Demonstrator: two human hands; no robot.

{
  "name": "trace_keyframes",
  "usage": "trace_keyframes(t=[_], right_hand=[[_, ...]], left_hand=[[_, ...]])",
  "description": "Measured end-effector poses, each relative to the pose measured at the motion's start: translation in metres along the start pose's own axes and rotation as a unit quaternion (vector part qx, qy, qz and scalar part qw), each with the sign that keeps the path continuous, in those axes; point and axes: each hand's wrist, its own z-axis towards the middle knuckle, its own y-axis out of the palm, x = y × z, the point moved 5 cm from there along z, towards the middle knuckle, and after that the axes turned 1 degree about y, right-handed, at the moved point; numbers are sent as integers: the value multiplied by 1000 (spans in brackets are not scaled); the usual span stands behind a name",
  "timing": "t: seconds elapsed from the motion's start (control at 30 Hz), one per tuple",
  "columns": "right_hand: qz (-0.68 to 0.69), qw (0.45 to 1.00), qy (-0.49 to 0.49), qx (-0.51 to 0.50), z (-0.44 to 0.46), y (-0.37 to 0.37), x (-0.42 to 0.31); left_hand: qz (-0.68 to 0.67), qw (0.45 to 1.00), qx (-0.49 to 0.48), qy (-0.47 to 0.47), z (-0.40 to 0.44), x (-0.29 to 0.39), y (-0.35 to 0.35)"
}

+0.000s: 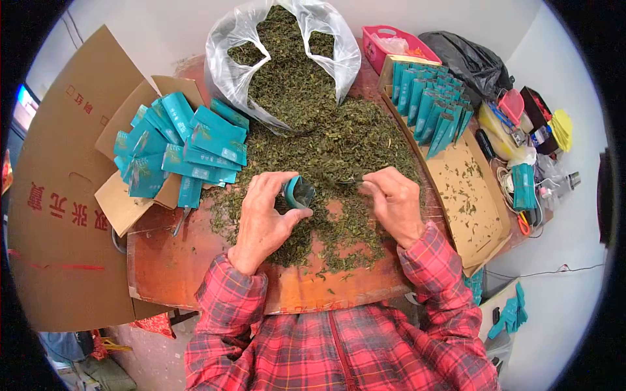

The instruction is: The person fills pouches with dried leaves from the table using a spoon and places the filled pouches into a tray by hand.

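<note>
My left hand (266, 212) is closed around a teal pouch (300, 193), its mouth held open and facing up. My right hand (396, 201) is closed in a pinch on a small metal spoon (351, 180). Dark leaves cover most of the spoon, and its handle is largely hidden by my fingers. The spoon is to the right of the pouch, apart from it. Beneath and beyond both hands spreads a loose pile of dried green tea leaves (365, 143), running back into a clear plastic bag (222, 62).
Flat teal pouches (202, 146) are heaped in a cardboard box at left. Upright pouches (430, 104) stand in a shallow cardboard tray (479, 215) at right. Behind are a pink basket (375, 55) and black bag (469, 62). A large cardboard panel (65, 195) borders the left.
</note>
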Motion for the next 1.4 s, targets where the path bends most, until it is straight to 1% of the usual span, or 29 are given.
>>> trace_keyframes(t=[0.17, 0.2, 0.4, 0.47, 0.7, 0.8, 0.9, 1.0, 1.1, 1.3, 1.4], right_hand=[[-2, 999, -32, 13, 12, -31, -27], [-6, 1000, -19, 5, 15, -37, -33], [9, 998, -58, -11, 28, -61, -59], [5, 998, -68, -17, 32, -65, -68], [-10, 993, -101, -60, 43, -62, -81], [-24, 991, -98, -84, 47, -59, -85], [-59, 985, -120, -111, 52, -57, -89], [-67, 979, -145, -126, 57, -53, -93], [-115, 966, -161, -164, 64, -51, -99], [-161, 945, -183, -217, 72, -41, -109], [-165, 941, -189, -225, 76, -36, -108]], left_hand=[[-6, 1000, -10, -9, -1, -1, 1], [-7, 1000, -12, -10, -1, -1, 1], [28, 999, -23, 10, -1, 2, 4], [23, 999, -28, 1, -1, 4, 3], [19, 999, -43, -16, -2, 7, 6], [31, 998, -47, -18, -1, 9, 6], [28, 997, -62, -29, -2, 7, 8], [37, 998, -53, -16, -2, 7, 9], [24, 996, -74, -44, -3, 4, 11], [19, 997, -62, -30, -3, 3, 13], [12, 998, -54, -19, -3, 4, 13]])
